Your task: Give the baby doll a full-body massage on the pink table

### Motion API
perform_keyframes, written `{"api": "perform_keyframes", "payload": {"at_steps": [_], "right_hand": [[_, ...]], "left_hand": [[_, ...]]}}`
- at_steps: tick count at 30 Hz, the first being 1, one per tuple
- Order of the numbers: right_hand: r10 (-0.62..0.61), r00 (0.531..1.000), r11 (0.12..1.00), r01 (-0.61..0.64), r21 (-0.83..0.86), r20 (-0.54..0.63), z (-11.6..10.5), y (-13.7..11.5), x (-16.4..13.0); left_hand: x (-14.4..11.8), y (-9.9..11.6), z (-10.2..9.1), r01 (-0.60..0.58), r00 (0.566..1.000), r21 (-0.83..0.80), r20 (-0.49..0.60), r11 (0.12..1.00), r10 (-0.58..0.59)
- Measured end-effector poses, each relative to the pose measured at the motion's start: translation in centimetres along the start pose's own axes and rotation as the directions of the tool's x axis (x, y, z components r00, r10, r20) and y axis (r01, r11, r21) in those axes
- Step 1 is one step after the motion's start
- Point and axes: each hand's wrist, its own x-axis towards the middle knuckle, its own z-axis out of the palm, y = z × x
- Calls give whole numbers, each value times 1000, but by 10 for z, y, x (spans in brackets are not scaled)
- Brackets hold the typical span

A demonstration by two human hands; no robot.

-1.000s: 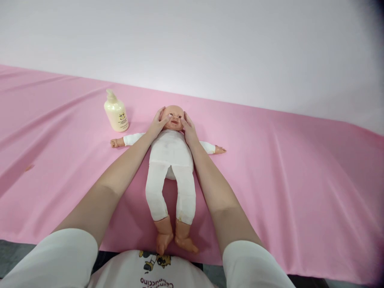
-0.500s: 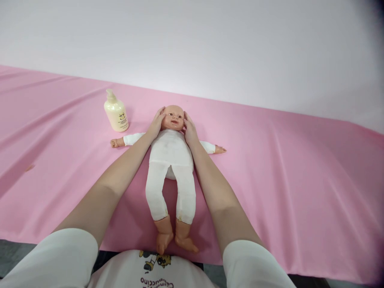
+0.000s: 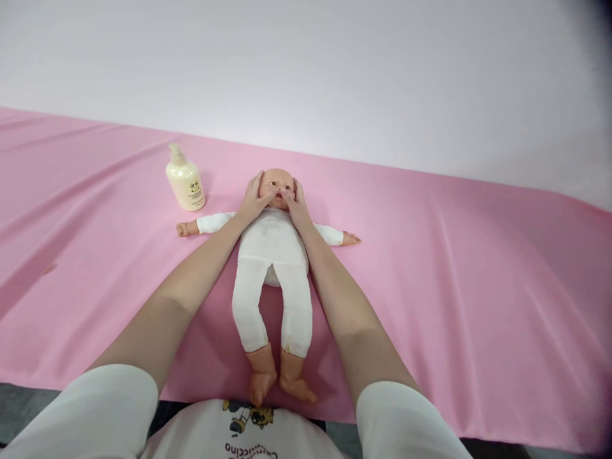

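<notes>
A baby doll (image 3: 273, 236) in a white cloth body lies on its back, its head toward the far side and its feet toward me. My left hand (image 3: 255, 199) cups one side of the doll's head, fingers along the cheek and ear. From the opposite side my right hand (image 3: 297, 203) holds the head in the same way. Both thumbs rest on the face, their tips close together between nose and mouth. Part of the mouth and both cheeks are covered by my hands. The doll's arms stretch out sideways beneath my wrists.
A pale yellow pump bottle (image 3: 185, 182) stands upright to the left of the doll's head. Pink cloth (image 3: 430, 287) with soft folds covers the table. Behind it rises a white wall (image 3: 306, 76). The table's front edge runs close to my body.
Both thumbs have moved inward from the sides of the head onto the doll's face, near the mouth. My fingers stay at the head's sides; doll and bottle have not moved.
</notes>
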Motion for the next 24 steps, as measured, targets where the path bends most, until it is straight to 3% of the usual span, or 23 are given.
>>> {"api": "perform_keyframes", "payload": {"at_steps": [11,18,24], "right_hand": [[19,1000,997,-20,78,16,4,11,7],[-37,999,991,39,-128,18,4,2,-4],[-42,998,985,35,-166,-38,5,10,3]], "left_hand": [[0,-2,1,0,1000,-20,-25,1000,0],[6,7,7,102,992,-17,-66,995,-103],[6,14,13,104,987,-12,-118,994,-105]]}}
